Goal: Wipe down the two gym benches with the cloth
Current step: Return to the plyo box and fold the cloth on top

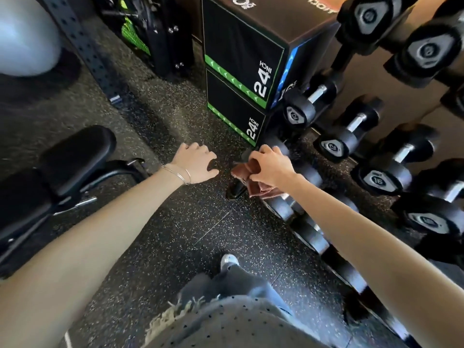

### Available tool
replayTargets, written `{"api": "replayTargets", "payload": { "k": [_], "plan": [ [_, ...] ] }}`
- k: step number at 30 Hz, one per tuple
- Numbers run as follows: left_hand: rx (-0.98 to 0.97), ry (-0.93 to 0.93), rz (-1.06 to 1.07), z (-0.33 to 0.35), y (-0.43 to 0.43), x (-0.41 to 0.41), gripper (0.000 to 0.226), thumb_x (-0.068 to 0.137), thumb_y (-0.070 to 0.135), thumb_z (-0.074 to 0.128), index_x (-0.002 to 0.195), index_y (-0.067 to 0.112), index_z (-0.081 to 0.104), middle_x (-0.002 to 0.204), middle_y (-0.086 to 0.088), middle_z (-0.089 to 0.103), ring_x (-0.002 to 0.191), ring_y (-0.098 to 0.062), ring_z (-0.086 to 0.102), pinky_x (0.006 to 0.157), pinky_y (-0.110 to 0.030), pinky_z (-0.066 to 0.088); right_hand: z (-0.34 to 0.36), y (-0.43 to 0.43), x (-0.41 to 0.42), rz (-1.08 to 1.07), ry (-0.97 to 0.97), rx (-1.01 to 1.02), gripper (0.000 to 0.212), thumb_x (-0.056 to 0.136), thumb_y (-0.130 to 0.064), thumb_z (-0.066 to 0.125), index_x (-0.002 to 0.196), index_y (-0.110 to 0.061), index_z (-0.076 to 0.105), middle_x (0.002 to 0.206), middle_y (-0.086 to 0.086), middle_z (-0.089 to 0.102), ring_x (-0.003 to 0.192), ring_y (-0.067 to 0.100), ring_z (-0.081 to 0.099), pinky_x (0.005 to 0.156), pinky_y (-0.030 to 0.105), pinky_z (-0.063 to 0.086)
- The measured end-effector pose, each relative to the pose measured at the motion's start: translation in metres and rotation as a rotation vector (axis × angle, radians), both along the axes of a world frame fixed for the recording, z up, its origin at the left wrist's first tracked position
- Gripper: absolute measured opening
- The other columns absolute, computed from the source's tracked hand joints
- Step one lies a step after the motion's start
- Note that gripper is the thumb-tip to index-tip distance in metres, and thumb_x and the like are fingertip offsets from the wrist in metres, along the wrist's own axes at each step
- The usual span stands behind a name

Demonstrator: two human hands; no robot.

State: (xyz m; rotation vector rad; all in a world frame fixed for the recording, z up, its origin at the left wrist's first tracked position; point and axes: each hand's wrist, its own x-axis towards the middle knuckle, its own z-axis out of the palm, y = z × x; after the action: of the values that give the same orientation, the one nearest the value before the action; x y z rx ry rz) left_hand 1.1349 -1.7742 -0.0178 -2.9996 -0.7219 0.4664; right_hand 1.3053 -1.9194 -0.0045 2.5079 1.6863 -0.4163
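The right hand pinches a brown cloth just right of centre. The fingers curl round its bunched top and the rest hangs below the palm. The left hand is just beside it at 9 o'clock, apart from the cloth. It holds nothing, fingers loosely spread and bent above the floor. Thin bracelets circle that wrist.

One bench shows at 9 o'clock of the view, black padded, with a curved metal frame under it. It is well apart from the cloth, and the left forearm crosses in front of its near end.

Two stacked black boxes with green stripes, each marked 24 INCH, stand at 12 to 1 o'clock, just beyond the hands. A black perforated upright slants down at 11 o'clock, with a pale grey ball at 10 o'clock. Black and green gear stands between upright and boxes, too blurred to name.

Directly under the cloth lies a black foot at the end of the dumbbell rack. The rack runs from 1 to 5 o'clock and holds dumbbells in tiers, one end cap reading 16. The right forearm crosses over the lowest row. A pale shoe and a grey trouser leg show at 6 o'clock.
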Motion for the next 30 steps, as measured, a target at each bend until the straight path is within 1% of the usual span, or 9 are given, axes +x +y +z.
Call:
{"api": "replayTargets", "payload": {
  "k": [4,9,13,16,22,26,30],
  "plan": [
    [-0.034,-0.011,0.036,-0.006,0.025,0.021,0.057,0.089,0.057,0.037,0.137,0.028,0.042,0.139,-0.004,0.047,0.127,-0.028,0.041,0.101,-0.045,0.033,-0.002,0.030,0.027,0.043,0.036,0.007,0.046,0.079,-0.040,0.067,0.121,-0.028,0.050,0.121,0.005,0.045,0.112,0.030,0.040,0.083,0.045,0.049],
    [-0.063,0.033,0.068,-0.019,0.063,0.038,0.057,0.089,0.058,0.038,0.138,0.028,0.041,0.139,-0.003,0.046,0.128,-0.026,0.039,0.103,-0.046,0.031,-0.011,0.068,0.050,0.099,0.086,0.010,0.043,0.079,-0.039,0.067,0.118,-0.031,0.051,0.121,0.002,0.045,0.110,0.027,0.039,0.077,0.038,0.044],
    [-0.092,0.031,0.048,-0.027,0.105,0.055,0.056,0.089,0.057,0.038,0.137,0.028,0.042,0.138,-0.002,0.047,0.128,-0.026,0.039,0.103,-0.047,0.031,-0.019,0.114,0.070,0.116,0.094,-0.010,0.046,0.078,-0.040,0.069,0.119,-0.030,0.051,0.122,0.002,0.045,0.112,0.028,0.038,0.079,0.038,0.043],
    [-0.093,0.039,0.040,-0.031,0.152,0.066,0.056,0.090,0.057,0.038,0.137,0.028,0.041,0.138,-0.002,0.047,0.129,-0.026,0.038,0.104,-0.047,0.030,-0.024,0.157,0.080,0.107,0.098,0.007,0.047,0.078,-0.040,0.070,0.119,-0.029,0.052,0.123,0.002,0.045,0.113,0.027,0.039,0.083,0.040,0.046],
    [-0.092,0.065,-0.017,-0.025,0.257,0.086,0.057,0.090,0.057,0.037,0.139,0.027,0.039,0.141,-0.002,0.044,0.131,-0.026,0.036,0.105,-0.046,0.029,-0.023,0.244,0.089,0.064,0.117,0.023,0.044,0.078,-0.038,0.069,0.118,-0.030,0.053,0.121,0.001,0.045,0.110,0.026,0.040,0.081,0.041,0.049],
    [-0.057,0.031,-0.062,-0.014,0.322,0.115,0.056,0.090,0.056,0.038,0.139,0.028,0.039,0.143,-0.002,0.043,0.132,-0.026,0.035,0.106,-0.046,0.028,-0.018,0.294,0.105,0.025,0.104,0.058,0.046,0.078,-0.038,0.070,0.120,-0.030,0.053,0.121,0.001,0.045,0.109,0.026,0.040,0.084,0.042,0.048],
    [-0.070,0.042,-0.127,-0.018,0.354,0.141,0.056,0.091,0.055,0.038,0.139,0.027,0.039,0.143,-0.002,0.042,0.133,-0.026,0.034,0.106,-0.045,0.029,-0.020,0.325,0.125,0.001,0.090,0.038,0.046,0.078,-0.039,0.070,0.120,-0.031,0.052,0.120,0.001,0.045,0.108,0.026,0.040,0.083,0.041,0.047]
  ]
}}
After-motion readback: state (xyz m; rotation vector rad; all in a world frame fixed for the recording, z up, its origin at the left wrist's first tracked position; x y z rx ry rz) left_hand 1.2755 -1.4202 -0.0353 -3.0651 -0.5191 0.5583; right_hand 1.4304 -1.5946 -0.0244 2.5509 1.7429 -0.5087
